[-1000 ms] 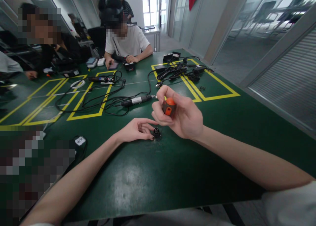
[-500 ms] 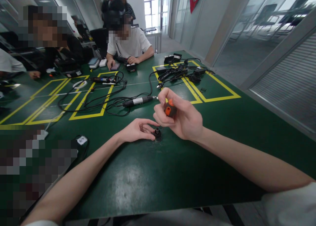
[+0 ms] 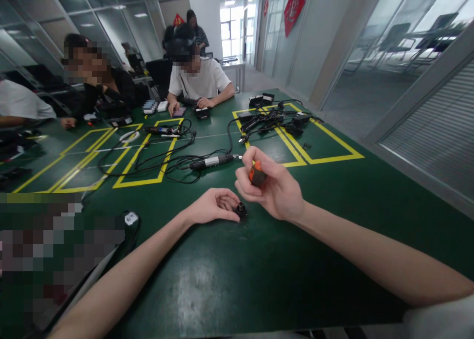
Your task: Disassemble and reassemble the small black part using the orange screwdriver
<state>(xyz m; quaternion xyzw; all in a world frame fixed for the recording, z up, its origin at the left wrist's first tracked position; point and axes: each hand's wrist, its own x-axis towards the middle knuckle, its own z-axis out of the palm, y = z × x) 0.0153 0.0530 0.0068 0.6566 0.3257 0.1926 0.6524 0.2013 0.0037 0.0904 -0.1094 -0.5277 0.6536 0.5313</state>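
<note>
Right hand [image 3: 274,190] closed around orange-black tool [image 3: 256,173], held just above worktop [image 3: 229,279]. Left hand [image 3: 215,206] curled, fingertips pinching small black round part [image 3: 241,212] flat on worktop. Part sat at 7 o'clock from tool, near, not touching; touching left fingertips at their 3 o'clock. Part judged light, stiff, prone to skid on smooth surface; best pinched by its rim. Tool judged light, rigid; hold by body. Black handpiece with cable [image 3: 211,161] lay at 12 o'clock, apart
</note>
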